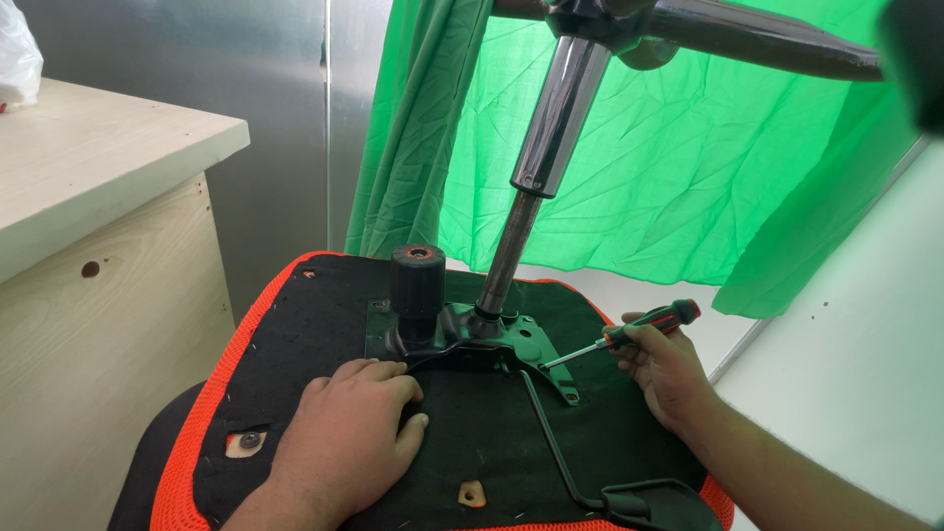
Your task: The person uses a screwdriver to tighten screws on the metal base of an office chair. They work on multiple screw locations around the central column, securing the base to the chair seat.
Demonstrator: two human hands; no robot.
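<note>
An office chair lies upside down, its black seat underside (315, 334) edged in orange mesh. A black metal mechanism plate (462, 344) is mounted at its middle, with a black knob (417, 278) and a chrome gas cylinder (536, 157) rising to the chair base. My left hand (349, 433) rests flat on the seat underside, fingertips touching the plate's near edge. My right hand (664, 369) grips a screwdriver (629, 332) with a red and black handle; its tip points at the plate's right side.
A black lever (556, 442) runs from the plate to a paddle at the seat's near right. A light wooden cabinet (108, 246) stands at left. Green cloth (669, 167) hangs behind, a white surface (865, 374) lies at right.
</note>
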